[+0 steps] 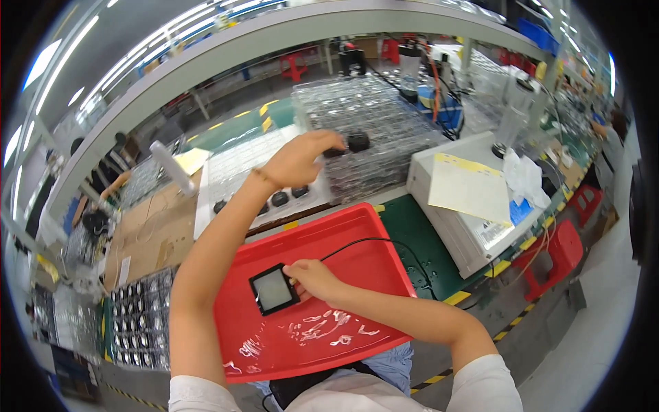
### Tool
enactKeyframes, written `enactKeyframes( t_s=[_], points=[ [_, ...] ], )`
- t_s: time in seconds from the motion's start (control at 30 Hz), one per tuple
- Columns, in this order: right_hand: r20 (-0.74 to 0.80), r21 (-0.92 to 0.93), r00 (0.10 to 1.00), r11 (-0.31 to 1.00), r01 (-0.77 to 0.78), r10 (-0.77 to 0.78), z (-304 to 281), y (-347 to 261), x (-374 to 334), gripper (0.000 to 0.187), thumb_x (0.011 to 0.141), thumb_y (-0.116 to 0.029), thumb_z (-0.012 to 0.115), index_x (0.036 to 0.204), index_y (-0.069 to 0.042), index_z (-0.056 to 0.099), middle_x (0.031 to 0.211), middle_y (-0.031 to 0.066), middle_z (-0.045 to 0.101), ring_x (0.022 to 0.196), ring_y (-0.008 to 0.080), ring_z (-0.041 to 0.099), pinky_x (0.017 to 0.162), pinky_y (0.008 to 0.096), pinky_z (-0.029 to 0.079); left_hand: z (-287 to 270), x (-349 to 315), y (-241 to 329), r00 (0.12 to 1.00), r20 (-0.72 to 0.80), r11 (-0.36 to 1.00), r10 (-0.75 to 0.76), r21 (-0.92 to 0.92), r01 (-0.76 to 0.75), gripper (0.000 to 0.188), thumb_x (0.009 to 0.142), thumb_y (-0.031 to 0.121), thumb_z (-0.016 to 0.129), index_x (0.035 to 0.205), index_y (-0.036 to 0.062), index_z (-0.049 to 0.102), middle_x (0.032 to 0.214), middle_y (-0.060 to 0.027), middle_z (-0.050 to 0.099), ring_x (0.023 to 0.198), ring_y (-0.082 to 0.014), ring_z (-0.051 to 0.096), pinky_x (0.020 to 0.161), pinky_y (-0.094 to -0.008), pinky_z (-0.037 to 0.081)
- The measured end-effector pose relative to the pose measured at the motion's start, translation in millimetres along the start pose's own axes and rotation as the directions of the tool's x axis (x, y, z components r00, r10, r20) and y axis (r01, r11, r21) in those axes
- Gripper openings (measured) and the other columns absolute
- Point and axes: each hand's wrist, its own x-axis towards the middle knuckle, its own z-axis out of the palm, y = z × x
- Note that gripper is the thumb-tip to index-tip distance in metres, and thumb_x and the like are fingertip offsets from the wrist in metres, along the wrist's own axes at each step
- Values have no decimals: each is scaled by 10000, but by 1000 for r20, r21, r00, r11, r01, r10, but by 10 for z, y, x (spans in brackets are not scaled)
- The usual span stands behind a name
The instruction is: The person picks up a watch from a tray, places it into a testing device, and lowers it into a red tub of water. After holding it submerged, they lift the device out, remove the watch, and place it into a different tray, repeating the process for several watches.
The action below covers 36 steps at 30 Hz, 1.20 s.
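My left hand (302,158) reaches forward over a stack of clear plastic trays (374,103), its fingers closed on a small black round part (334,152). Beside that, a second black round part (358,141) rests on the top tray. Over the red tray (336,237), my right hand (314,280) grips the right edge of a flat square device (274,289) with a black frame and a pale grey panel. A black cable (374,239) runs across the red tray near this hand and over its right side.
Several black round parts (279,198) stand on a white sheet beyond the red tray. A white box (449,206) carries a yellowish sheet (469,192) at right. Filled clear trays (141,323) and cardboard (154,233) lie at left. A red stool (559,257) stands on the right.
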Motion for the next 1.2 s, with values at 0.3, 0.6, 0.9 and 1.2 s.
enactKeyframes(
  t_s=[0.3, 0.6, 0.9, 1.2],
  points=[
    [-50, -7, 999, 1000, 10, -10, 8, -160, -224, 190, 857, -262, 534, 904, -82, 572, 805, 31, 566, 654, 142, 564, 557, 270, 476, -416, -3145, 771, 734, -240, 734, -635, 111, 670, 354, 648, -27, 603, 993, 35, 556, 1134, -138, 530, 1052, -326, 496, 900, -372, 410],
    [-40, -8, 999, 1000, 13, -13, 0, -187, -259, 164, 881, -230, 489, 879, -78, 551, 759, 33, 583, 603, 125, 576, 525, 245, 480, -463, -5378, 1924, -10, -400, -99, -917, 203, 974, 319, 663, 38, 641, 974, 52, 568, 1068, -119, 555, 985, -323, 527, 837, -381, 435],
    [-62, -35, 997, 999, 40, -42, -91, -94, -189, 211, 883, -280, 477, 899, -82, 549, 770, 48, 582, 622, 156, 598, 533, 292, 517, -666, -5728, 2008, -128, -341, -205, -931, 201, 958, 244, 713, 113, 652, 938, 41, 593, 972, -145, 590, 885, -342, 563, 751, -408, 460],
    [-62, -29, 997, 999, 38, -39, -33, -102, -198, 185, 877, -264, 493, 876, -88, 551, 762, 39, 591, 605, 138, 589, 513, 255, 498, -801, -5822, 1838, -161, -173, -213, -972, 343, 915, 414, 624, 171, 709, 987, 60, 545, 988, -122, 598, 941, -309, 571, 788, -391, 471]
  ],
)
